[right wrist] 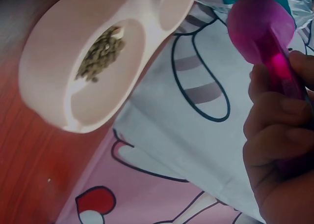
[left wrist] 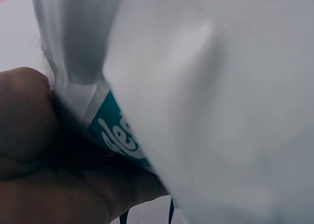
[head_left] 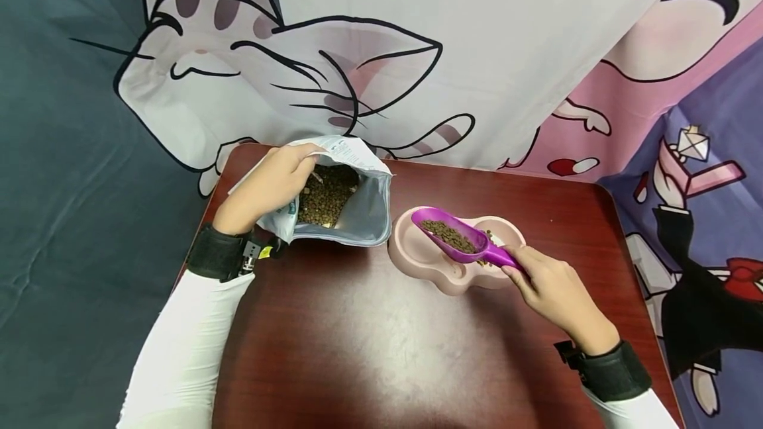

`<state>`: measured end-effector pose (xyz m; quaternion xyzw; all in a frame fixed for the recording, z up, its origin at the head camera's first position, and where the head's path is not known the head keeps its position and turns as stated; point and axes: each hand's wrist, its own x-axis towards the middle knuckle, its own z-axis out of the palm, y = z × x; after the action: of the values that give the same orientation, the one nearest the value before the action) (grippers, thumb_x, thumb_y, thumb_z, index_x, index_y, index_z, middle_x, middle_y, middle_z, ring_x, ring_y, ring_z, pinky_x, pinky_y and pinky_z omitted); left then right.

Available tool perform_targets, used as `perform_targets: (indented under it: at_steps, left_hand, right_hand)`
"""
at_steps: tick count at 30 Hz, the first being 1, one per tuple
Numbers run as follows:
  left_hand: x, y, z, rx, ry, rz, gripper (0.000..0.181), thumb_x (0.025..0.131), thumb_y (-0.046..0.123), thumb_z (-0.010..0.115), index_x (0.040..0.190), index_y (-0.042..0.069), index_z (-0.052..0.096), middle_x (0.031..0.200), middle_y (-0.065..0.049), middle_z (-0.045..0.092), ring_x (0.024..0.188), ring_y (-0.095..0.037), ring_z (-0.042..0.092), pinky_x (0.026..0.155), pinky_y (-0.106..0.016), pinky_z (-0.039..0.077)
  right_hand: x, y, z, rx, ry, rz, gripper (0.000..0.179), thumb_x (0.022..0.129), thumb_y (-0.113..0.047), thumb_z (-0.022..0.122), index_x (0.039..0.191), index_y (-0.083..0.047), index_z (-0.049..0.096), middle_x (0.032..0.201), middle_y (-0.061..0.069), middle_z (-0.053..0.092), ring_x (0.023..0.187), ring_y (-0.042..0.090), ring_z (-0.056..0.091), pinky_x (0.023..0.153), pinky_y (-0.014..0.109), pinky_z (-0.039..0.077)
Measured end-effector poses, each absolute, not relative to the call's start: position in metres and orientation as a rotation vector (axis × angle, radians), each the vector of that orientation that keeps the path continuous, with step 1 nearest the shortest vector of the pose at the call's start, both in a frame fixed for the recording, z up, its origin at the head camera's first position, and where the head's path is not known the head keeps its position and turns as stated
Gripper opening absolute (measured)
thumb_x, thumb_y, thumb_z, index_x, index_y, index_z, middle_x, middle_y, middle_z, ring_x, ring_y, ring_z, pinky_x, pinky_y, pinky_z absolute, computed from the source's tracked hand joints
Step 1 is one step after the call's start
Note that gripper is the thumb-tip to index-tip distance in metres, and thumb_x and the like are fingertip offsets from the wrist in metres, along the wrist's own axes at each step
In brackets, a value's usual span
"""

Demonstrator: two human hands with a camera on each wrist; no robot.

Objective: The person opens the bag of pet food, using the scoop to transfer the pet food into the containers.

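Note:
My left hand [head_left: 277, 181] grips the top edge of a white foil-lined bag [head_left: 372, 207], whose wide mouth shows brown kibble [head_left: 328, 194] inside. In the left wrist view the bag [left wrist: 206, 96] fills most of the picture, a teal printed patch on its side. With my right hand [head_left: 551, 286] I hold a purple scoop [head_left: 503, 257] by its handle, brown kibble [head_left: 450, 236] lying along its trough. The scoop is over a pink pet bowl [head_left: 417, 263] with rounded compartments. Some kibble [right wrist: 102, 54] sits in one compartment of the bowl, seen in the right wrist view.
All this stands on a dark red-brown table [head_left: 357, 349] with rounded corners. Behind it hangs a white cloth [head_left: 477, 51] printed with a cartoon cat, with pink and purple printed areas at the right. A plain grey-green cloth [head_left: 65, 184] hangs at the left.

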<state>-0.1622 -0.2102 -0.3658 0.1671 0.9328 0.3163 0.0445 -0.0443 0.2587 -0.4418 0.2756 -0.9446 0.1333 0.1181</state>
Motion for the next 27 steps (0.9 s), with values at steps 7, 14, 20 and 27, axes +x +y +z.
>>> perform_targets:
  at_steps: [7,14,20,27]
  left_hand:
    - [-0.163,-0.211,-0.365,0.522,2.839,0.977,0.036,0.11,0.018,0.037,0.13,0.01,0.066,0.091,-0.011,0.053,0.093,-0.029,0.053,0.088,-0.048,0.042]
    - [-0.163,-0.21,-0.367,0.521,2.848,0.96,0.035,0.109,0.016,0.037,0.127,0.009,0.066,0.078,-0.008,0.041,0.078,-0.027,0.048,0.084,-0.045,0.042]
    - [-0.163,-0.21,-0.368,0.528,2.853,0.96,0.035,0.109,0.015,0.036,0.127,0.008,0.066,0.075,-0.007,0.039,0.07,-0.024,0.042,0.081,-0.044,0.041]
    - [-0.163,-0.21,-0.369,0.526,2.85,0.965,0.032,0.109,0.014,0.037,0.121,0.007,0.066,0.074,-0.007,0.039,0.066,-0.023,0.038,0.077,-0.042,0.04]
  right_hand:
    - [-0.048,0.262,-0.448,0.825,-2.832,0.424,0.036,0.083,-0.012,0.083,0.116,-0.002,0.073,0.091,0.012,0.076,0.069,0.021,0.067,0.061,0.044,0.055]
    - [-0.054,0.259,-0.448,0.854,-2.951,0.403,0.032,0.089,-0.017,0.08,0.117,-0.003,0.074,0.09,0.01,0.077,0.068,0.018,0.067,0.061,0.043,0.056]
    - [-0.065,0.251,-0.432,0.871,-3.054,0.321,0.027,0.092,-0.022,0.078,0.115,-0.008,0.075,0.081,0.003,0.072,0.065,0.018,0.065,0.056,0.045,0.053]
    - [-0.079,0.242,-0.412,0.91,-3.173,0.246,0.008,0.095,-0.022,0.074,0.101,-0.017,0.072,0.063,-0.006,0.051,0.055,0.013,0.045,0.047,0.037,0.042]
